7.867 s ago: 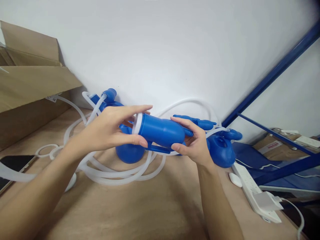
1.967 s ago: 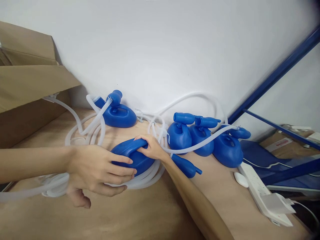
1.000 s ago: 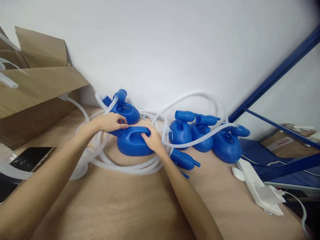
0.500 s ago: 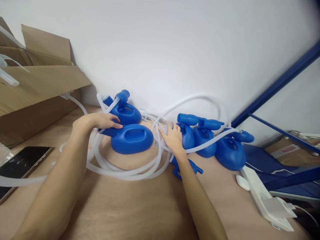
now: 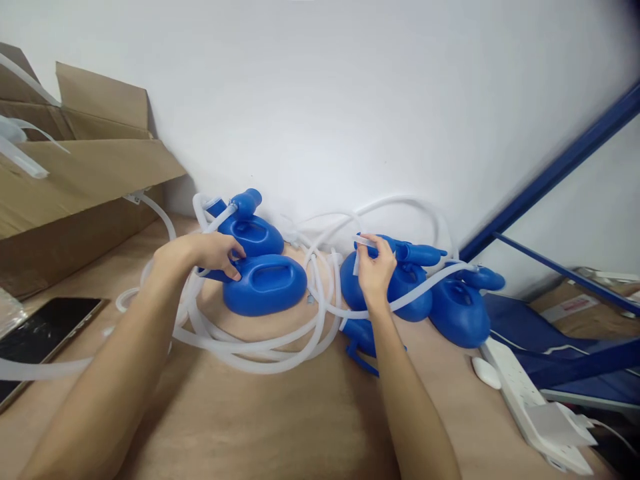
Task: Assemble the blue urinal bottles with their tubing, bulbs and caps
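My left hand (image 5: 217, 257) is closed around the neck end of a blue urinal bottle (image 5: 265, 300), which lies with its handle slot facing up. My right hand (image 5: 376, 267) pinches a translucent white plastic strip (image 5: 365, 241); whether it is a strap or a tube end I cannot tell. Behind the held bottle lies a second blue bottle (image 5: 257, 240) with a hose fitted to its blue spout. Coils of white hose (image 5: 270, 365) loop around the held bottle. Several more blue bottles (image 5: 459, 320) stand right of my right hand. A blue spout piece (image 5: 361, 340) lies partly under my right wrist.
An opened cardboard box (image 5: 90, 193) stands at the left, with white tubing over its rim. A phone (image 5: 45, 340) lies in front of it. To the right are a white power strip (image 5: 540, 413), a white oval object (image 5: 486, 372) and a blue metal frame (image 5: 560, 163).
My right hand has moved right from the hose coils, lifting the white strip in its fingers. My left fingers have curled more tightly onto the bottle's neck.
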### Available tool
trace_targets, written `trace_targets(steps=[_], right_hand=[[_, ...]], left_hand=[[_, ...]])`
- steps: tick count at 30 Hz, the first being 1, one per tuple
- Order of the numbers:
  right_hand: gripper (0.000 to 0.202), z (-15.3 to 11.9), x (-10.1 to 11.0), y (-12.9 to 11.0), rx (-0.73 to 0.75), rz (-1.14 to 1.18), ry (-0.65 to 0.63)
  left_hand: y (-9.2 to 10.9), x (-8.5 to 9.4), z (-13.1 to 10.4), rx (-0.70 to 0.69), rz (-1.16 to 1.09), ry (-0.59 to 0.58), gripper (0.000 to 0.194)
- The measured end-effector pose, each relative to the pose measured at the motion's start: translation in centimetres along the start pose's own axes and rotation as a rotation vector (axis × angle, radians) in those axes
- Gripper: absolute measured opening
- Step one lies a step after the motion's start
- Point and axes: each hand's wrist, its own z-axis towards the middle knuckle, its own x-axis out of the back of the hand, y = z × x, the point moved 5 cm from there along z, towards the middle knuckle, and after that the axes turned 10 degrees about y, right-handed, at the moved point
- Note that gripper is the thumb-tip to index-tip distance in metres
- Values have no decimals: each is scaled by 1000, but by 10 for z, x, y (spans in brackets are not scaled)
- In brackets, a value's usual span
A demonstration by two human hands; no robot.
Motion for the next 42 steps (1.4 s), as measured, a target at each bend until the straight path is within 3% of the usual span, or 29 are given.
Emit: trace_targets(steps=[2,4,8,11,16,18,22,25,27,29,31,32,34,37,40,42], right_hand=[[24,6,9,-3,-30,79,90],[21,10,14,-3,-112,211,175],[30,16,16,12,-373,539,337],[35,26,25,27,-472,692,443],[25,44,45,52,-504,778,462],[29,43,42,53,-497,730,365],[30,23,3,30,-344,432,-102],[24,14,-31,8,-242,337,-251],[20,20,-52,-7,-173,299,-308],[18,34,-72,-22,-98,270,-352],[16,52,-91,-37,-27,249,-391],[17,62,-100,-44,4,240,-405],[19,82,-120,-59,53,231,-424],[19,110,-159,-94,133,245,-447],[18,128,-203,-157,250,342,-467],[26,128,-221,-215,394,431,-486]], left_hand=[[2,-4,0,26,29,-79,90],[8,-4,2,3,21,-76,100],[16,4,10,-92,-50,144,102],[14,6,15,-99,-97,263,100],[8,0,20,-93,-172,222,95],[8,-2,21,-92,-181,177,95],[12,2,19,-104,-120,126,95],[17,12,10,-130,-83,150,91],[19,25,2,-155,-46,286,80],[16,41,-7,-137,1,551,71],[6,51,-14,-47,25,805,70],[0,52,-15,13,22,870,75],[-12,43,-7,104,-3,851,88],[-22,24,16,119,-50,697,93],[-25,14,32,104,-81,673,94],[-27,11,37,105,-123,680,98]])
